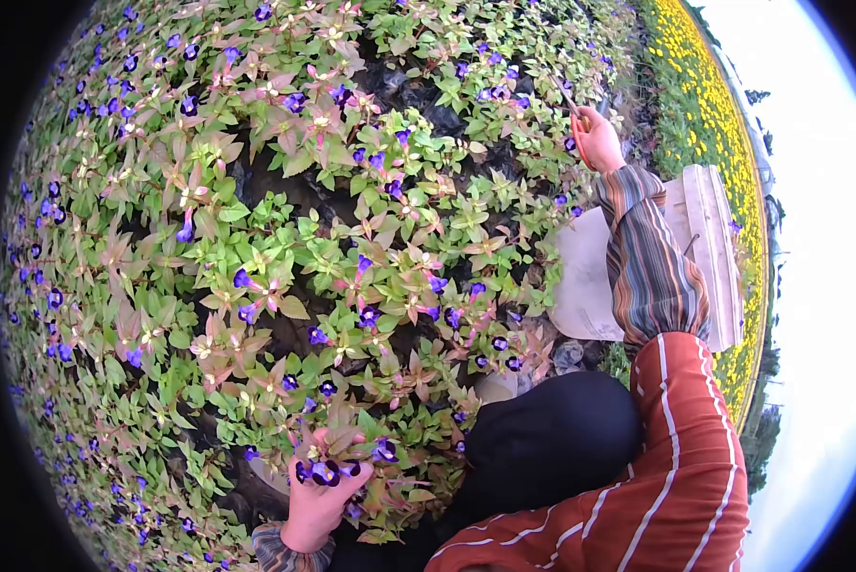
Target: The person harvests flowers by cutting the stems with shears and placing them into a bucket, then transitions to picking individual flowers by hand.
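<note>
My left hand is closed around several picked purple flowers, among the leaves at the bottom of the view. Its fingers are partly hidden by petals and foliage. Out at the upper right, my right hand grips scissors by their orange handles. Their thin blades point up and left over the plants; how far apart the blades are is hard to see. Flowering plants with green and pinkish leaves and purple blooms surround both hands.
Under my right forearm lies a pale, boxy container. My dark-clothed knee presses close to the plants. Dark plastic sheeting shows between the leaves. Beyond is a strip of yellow flowers, with sky at the right.
</note>
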Demonstrator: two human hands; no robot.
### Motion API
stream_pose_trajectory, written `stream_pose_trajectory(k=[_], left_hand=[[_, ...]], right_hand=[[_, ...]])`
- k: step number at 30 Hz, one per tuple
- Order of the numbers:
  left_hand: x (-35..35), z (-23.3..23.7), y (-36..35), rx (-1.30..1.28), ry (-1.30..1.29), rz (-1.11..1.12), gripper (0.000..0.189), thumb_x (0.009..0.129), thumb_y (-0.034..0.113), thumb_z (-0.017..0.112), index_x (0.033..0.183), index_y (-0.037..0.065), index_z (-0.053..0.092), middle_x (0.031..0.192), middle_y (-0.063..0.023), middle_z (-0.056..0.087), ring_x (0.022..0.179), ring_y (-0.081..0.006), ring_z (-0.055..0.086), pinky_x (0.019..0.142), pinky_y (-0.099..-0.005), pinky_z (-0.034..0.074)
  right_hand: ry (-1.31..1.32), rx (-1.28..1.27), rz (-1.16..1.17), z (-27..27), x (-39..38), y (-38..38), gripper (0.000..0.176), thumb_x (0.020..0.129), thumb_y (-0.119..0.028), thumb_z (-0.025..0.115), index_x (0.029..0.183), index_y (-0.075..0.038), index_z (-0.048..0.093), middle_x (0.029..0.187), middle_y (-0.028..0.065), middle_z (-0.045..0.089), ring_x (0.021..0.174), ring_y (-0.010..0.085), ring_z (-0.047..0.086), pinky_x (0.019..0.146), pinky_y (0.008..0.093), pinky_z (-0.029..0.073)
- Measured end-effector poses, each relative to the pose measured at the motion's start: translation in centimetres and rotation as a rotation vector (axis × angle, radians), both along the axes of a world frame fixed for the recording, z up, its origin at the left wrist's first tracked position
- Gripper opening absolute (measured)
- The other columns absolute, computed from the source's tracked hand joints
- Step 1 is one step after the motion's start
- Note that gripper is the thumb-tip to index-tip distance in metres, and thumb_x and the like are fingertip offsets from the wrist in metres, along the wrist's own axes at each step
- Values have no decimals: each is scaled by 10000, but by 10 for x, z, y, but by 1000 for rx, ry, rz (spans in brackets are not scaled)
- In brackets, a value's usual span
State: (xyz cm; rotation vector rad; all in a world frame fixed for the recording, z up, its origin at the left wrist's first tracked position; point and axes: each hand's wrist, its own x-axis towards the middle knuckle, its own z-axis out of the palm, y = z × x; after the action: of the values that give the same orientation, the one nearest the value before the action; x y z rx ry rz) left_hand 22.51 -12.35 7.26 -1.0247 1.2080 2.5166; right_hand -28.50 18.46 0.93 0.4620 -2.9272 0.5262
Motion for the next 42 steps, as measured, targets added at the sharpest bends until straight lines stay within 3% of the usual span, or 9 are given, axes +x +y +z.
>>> stream_pose_trajectory(k=[5, 7, 17, 21, 25, 31, 33, 37, 42], left_hand=[[-8, -3, -1, -12, -61, -14, 371, 718, -34, 658, 1059, -14, 513, 997, -65, 574, 885, -126, 562, 804, -274, 457], [-10, -8, 1, -14, -68, -27, 376, 718, -33, 661, 1063, -16, 510, 1001, -66, 575, 880, -123, 563, 799, -267, 458], [-21, -11, 4, 27, -92, -131, 398, 723, -35, 667, 1083, -32, 497, 1016, -86, 588, 895, -120, 571, 799, -268, 469], [-16, -17, 6, -26, -4, -122, 397, 729, -19, 672, 1081, -23, 488, 1031, -97, 594, 889, -116, 577, 804, -260, 467], [-19, -15, 2, -32, 8, -167, 342, 736, -2, 674, 1035, -15, 509, 977, -75, 609, 872, -103, 575, 797, -261, 466], [-22, -17, 3, -78, 85, -206, 394, 743, 84, 702, 1062, -19, 496, 881, -62, 635, 757, -84, 585, 717, -237, 476], [-19, -14, 2, -41, 85, -172, 403, 739, 107, 711, 1059, -20, 502, 868, -68, 642, 764, -76, 581, 704, -222, 467], [-5, -34, 5, -132, 112, -150, 469, 737, 79, 696, 1144, -16, 483, 800, -38, 637, 743, -80, 572, 700, -230, 459], [-17, 2, -19, -166, 246, -31, 535, 762, 2, 624, 1254, 1, 413, 1172, -45, 508, 988, -101, 504, 887, -268, 386]], right_hand=[[-494, -608, 97, -45, -28, 4, 261, 768, -145, 628, 1013, -68, 577, 767, 138, 635, 689, 203, 615, 628, 319, 465], [-227, 104, 54, -41, -19, -5, 359, 730, -81, 627, 1080, -72, 545, 849, 142, 635, 758, 218, 618, 670, 315, 462], [-168, 15, 73, -76, -26, 11, 267, 817, -78, 525, 1081, -45, 532, 874, 144, 615, 742, 208, 577, 654, 315, 440], [-344, -404, -54, -87, -28, 6, 284, 759, -46, 588, 1039, -31, 545, 806, 119, 610, 663, 152, 550, 587, 291, 440], [-333, -109, 30, -137, -71, 36, 367, 703, -93, 659, 1046, -19, 552, 815, 93, 615, 704, 162, 570, 633, 265, 446], [-200, -524, 145, -94, -30, 20, 317, 716, 16, 593, 1028, 10, 538, 837, 89, 608, 753, 113, 560, 661, 227, 431], [-133, -182, -202, -48, 5, -1, 361, 762, -15, 614, 1097, 29, 487, 918, 70, 588, 786, 114, 551, 684, 210, 430], [259, -719, -22, -28, 22, -27, 351, 794, -49, 618, 1113, 6, 481, 844, 29, 588, 657, 84, 534, 554, 208, 421], [-623, -853, 241, 86, 182, -164, 398, 766, -60, 648, 1127, -27, 484, 796, 19, 597, 518, 31, 485, 428, 135, 355]])
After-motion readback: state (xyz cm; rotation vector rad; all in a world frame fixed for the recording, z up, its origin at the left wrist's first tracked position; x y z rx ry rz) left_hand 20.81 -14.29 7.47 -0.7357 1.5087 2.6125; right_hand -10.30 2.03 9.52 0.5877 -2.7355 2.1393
